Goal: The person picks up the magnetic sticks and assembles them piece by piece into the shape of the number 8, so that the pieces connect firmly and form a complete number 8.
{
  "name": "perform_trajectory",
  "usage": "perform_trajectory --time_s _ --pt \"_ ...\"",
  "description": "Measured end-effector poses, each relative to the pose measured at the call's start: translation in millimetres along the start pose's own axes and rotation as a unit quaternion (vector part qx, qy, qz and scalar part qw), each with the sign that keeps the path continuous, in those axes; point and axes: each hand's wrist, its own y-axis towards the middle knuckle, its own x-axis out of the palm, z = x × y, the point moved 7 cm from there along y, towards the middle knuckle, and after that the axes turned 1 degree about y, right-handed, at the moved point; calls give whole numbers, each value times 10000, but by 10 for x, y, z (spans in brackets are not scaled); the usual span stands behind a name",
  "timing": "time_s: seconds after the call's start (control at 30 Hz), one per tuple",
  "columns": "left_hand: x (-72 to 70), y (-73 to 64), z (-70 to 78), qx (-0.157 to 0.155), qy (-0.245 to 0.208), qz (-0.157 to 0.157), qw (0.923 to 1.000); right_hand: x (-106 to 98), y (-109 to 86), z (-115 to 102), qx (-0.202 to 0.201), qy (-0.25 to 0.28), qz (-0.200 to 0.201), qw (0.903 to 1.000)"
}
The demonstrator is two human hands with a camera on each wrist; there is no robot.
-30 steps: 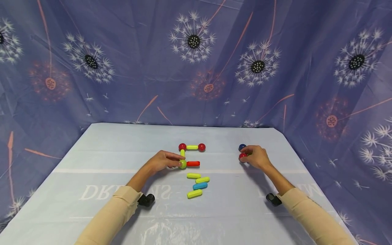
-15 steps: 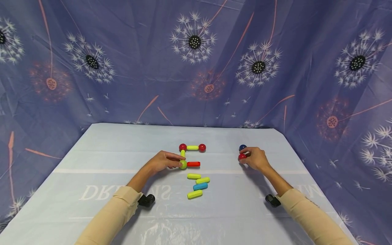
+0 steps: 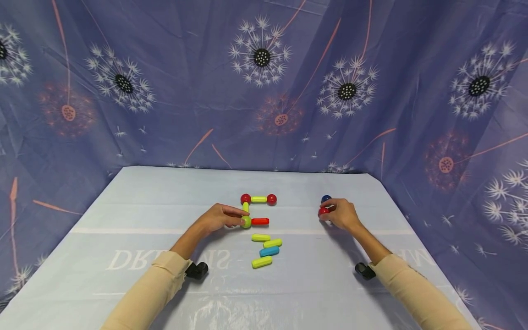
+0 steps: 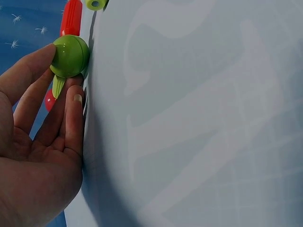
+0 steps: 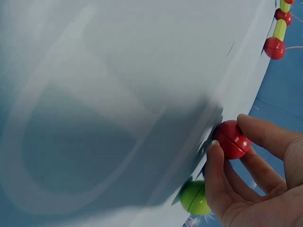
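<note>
My left hand [image 3: 220, 217] pinches a lime-green ball [image 4: 70, 56] at the corner of a joined ball-and-stick shape. A red stick [image 3: 260, 221] points right from that ball. A yellow-green stick [image 3: 245, 207] runs away from it to a red ball [image 3: 245, 199], which another yellow-green stick [image 3: 259, 199] links to a second red ball [image 3: 272, 199]. Over on the right, my right hand [image 3: 343, 214] holds a loose red ball [image 5: 232, 139] between thumb and fingers, close to the tabletop. Just beyond it lies a dark blue ball [image 3: 326, 199].
Several loose sticks lie in front of the shape: yellow-green ones [image 3: 261, 262] and a blue one [image 3: 269, 251]. In the right wrist view a green ball [image 5: 195, 197] sits partly behind my fingers. A dandelion-patterned curtain [image 3: 206, 91] hangs behind the white-covered table [image 3: 165, 188].
My right hand has shifted slightly left with the red ball, away from the blue ball's line. The left hand has stayed on the green ball.
</note>
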Motion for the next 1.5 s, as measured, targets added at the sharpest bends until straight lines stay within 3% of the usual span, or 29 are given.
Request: perform_trajectory --time_s 0.2,0.4,0.8,1.17,1.5 --pt "1 -7 -15 -15 -2 -7 10000 137 -15 -100 162 652 -311 9973" --pt "5 -10 -2 17 -6 -18 10000 255 9 -221 210 845 -466 9951" --pt "5 2 -2 5 -83 3 10000 505 -11 -498 -107 748 -607 9953" --pt "16 7 17 182 40 -131 9997 746 -62 -804 -587 675 -716 9934" --pt "15 -2 36 56 72 -98 9999 868 -121 -971 -727 590 -871 9918"
